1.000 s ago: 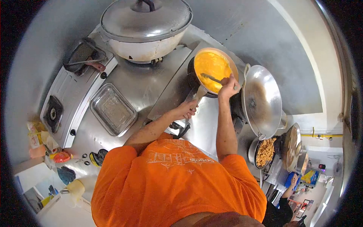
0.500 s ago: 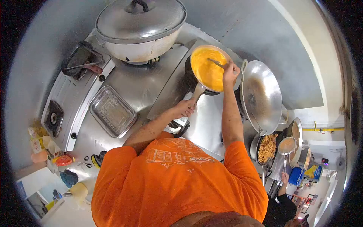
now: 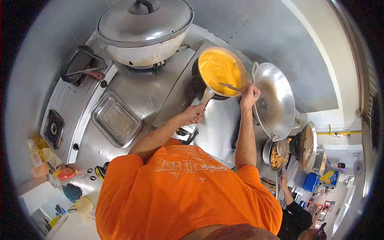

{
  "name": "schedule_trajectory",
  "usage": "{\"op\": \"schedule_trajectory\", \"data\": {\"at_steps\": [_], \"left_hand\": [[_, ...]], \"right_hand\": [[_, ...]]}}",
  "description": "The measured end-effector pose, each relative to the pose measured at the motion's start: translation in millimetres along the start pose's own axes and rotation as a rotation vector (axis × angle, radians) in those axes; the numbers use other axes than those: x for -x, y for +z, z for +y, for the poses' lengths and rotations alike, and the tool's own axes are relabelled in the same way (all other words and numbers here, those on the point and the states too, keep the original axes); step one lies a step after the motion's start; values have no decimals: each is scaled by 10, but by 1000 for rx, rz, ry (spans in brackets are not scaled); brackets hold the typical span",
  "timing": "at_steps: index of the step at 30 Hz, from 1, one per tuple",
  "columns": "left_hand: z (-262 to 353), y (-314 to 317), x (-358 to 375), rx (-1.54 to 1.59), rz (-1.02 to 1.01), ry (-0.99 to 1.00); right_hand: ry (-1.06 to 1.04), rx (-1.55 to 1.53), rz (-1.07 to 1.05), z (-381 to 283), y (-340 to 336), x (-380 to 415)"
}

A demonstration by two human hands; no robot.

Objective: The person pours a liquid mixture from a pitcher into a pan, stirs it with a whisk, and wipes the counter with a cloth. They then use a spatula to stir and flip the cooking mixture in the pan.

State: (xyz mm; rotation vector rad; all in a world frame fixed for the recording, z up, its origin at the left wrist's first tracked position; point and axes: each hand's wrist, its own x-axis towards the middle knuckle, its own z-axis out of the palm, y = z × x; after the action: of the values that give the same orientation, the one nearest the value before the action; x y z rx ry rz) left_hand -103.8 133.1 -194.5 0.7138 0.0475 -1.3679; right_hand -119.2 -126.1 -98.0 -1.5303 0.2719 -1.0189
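A pan (image 3: 239, 72) of yellow, egg-like mixture (image 3: 218, 68) sits on a burner at the back of the counter. My left hand (image 3: 195, 114) is wrapped around its handle (image 3: 207, 96). In my right hand (image 3: 250, 95) is a utensil with a flat dark blade (image 3: 229, 86), its tip in the mixture near the pan's right side; the exact kind is hard to make out. Pale swirl marks run through the yellow surface. Just right of my right hand stands a large empty metal wok (image 3: 276, 108).
A big lidded pot (image 3: 146, 36) stands at the back left, and a glass baking dish (image 3: 117, 120) lies on the steel counter. At right, a co-worker's hand (image 3: 284, 182) holds a strainer (image 3: 283, 148) over a pan of fried pieces (image 3: 276, 160).
My right hand has moved slightly right and down, taking the utensil toward the pan's near right edge. The co-worker's strainer has shifted left over the fried pieces.
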Motion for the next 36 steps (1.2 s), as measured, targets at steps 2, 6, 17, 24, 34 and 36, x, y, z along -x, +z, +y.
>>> {"op": "schedule_trajectory", "data": {"at_steps": [2,6,17,24,34,36], "left_hand": [[-12,-16,-4,-1,0,11],[15,56,49,-17,75,12],[32,78,84,7,49,0],[11,63,46,-12,68,-9],[30,58,64,-81,20,23],[7,27,35,-40,15,19]], "right_hand": [[6,-41,-112,-442,364,206],[-40,47,-43,-388,770,398],[-190,95,-20,327,1029,-91],[13,195,130,819,659,-345],[52,-30,-91,-121,276,-219],[126,-67,1,-196,203,-175]]}}
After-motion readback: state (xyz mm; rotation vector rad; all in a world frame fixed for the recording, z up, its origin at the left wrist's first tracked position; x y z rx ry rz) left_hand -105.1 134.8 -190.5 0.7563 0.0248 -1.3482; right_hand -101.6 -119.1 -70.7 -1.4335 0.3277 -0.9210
